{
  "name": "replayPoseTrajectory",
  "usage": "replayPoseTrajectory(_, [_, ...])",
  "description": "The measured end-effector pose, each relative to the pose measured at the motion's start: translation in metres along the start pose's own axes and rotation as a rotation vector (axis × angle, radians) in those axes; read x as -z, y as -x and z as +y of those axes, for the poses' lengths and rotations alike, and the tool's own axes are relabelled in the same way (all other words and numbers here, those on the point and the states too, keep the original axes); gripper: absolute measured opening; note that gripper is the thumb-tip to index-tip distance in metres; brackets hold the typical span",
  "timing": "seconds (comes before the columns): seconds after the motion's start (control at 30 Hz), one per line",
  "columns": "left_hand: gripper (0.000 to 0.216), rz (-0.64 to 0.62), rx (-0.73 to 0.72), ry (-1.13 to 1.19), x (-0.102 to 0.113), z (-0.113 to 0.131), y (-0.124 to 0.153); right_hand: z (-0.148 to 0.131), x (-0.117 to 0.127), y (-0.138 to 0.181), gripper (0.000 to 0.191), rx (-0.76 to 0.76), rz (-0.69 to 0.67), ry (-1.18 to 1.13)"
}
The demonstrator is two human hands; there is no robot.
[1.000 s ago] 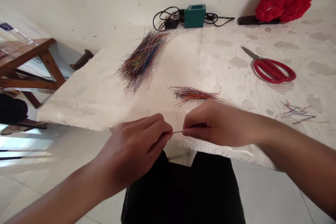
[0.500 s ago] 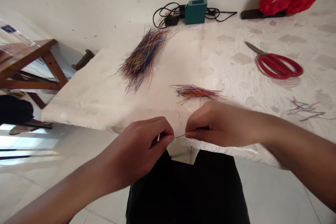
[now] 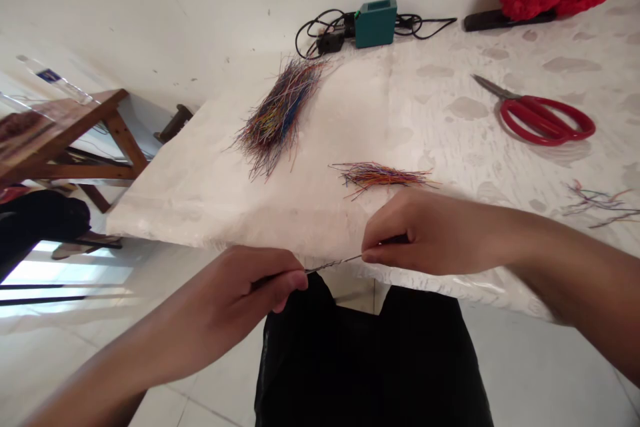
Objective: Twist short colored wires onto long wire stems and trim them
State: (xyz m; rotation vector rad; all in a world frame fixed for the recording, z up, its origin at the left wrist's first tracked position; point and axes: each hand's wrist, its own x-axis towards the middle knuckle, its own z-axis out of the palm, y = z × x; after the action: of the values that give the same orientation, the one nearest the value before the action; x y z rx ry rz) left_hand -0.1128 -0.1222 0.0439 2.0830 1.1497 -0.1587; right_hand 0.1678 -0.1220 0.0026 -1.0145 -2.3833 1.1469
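Wire (image 3: 331, 264), thin, greyish and twisted, is pinched by left hand (image 3: 235, 303) and right hand (image 3: 430, 230).

Multicoloured wires (image 3: 383, 177), red scissor handles (image 3: 537, 123)

A pale table cover (image 3: 350, 120) with gray spots holds a big bunch of thin wires (image 3: 283, 117), a smaller bunch (image 3: 383, 177), some loose bits of wire (image 3: 597, 200) and red-handled scissors (image 3: 545, 120). Near the wall (image 3: 200, 7) sit a blue-green box (image 3: 376, 23) and black cords (image 3: 330, 43).
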Motion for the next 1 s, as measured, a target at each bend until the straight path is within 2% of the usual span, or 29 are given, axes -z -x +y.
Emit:
replayPoseTrajectory(0.33, [0.025, -0.001, 0.021, 0.083, 0.002, -0.021, 0.012, 0.003, 0.002, 0.000, 0.023, -0.051, -0.002, -0.131])
replayPoseTrajectory(0.77, [0.028, -0.027, 0.077, -0.049, 0.003, -0.038, 0.035, 0.000, 0.006, -0.002, 0.030, -0.119, -0.052, -0.056])
replayPoseTrajectory(1.0, [0.024, 0.034, 0.011, -0.058, 0.001, -0.041, 0.040, -0.001, 0.010, -0.002, 0.030, -0.143, -0.021, -0.034])
